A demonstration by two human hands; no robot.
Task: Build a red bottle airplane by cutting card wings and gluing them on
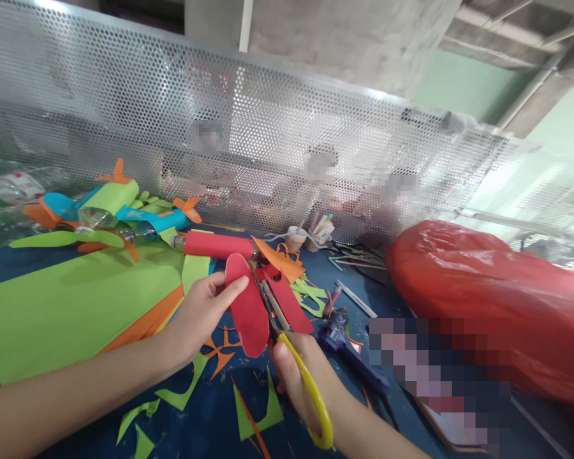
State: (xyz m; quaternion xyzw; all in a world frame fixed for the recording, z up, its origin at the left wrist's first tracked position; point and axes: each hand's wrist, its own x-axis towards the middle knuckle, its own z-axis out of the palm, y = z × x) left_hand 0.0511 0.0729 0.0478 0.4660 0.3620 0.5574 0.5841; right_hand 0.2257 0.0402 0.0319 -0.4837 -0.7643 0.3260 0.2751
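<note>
My left hand (205, 306) pinches a red paper piece (249, 312) with rounded ends, thumb on top and fingers behind it. Yellow-handled scissors (310, 389) are in my right hand (310, 370), its fingers wrapped round the handles. Their blades lie along the right edge of the red paper; whether they are cutting into it I cannot tell. Just behind the blades lies another red paper scrap (291, 299). Past my left hand, a red paper-wrapped bottle (217, 244) lies on its side.
Green paper sheets (86, 299) cover the left of the blue table. Green scraps (258, 414) lie in front. A blue glue gun (349, 350), a white pen (356, 298) and a large red plastic bag (488, 287) are to the right. Cups of sticks (295, 240) stand by the perforated metal screen (277, 140).
</note>
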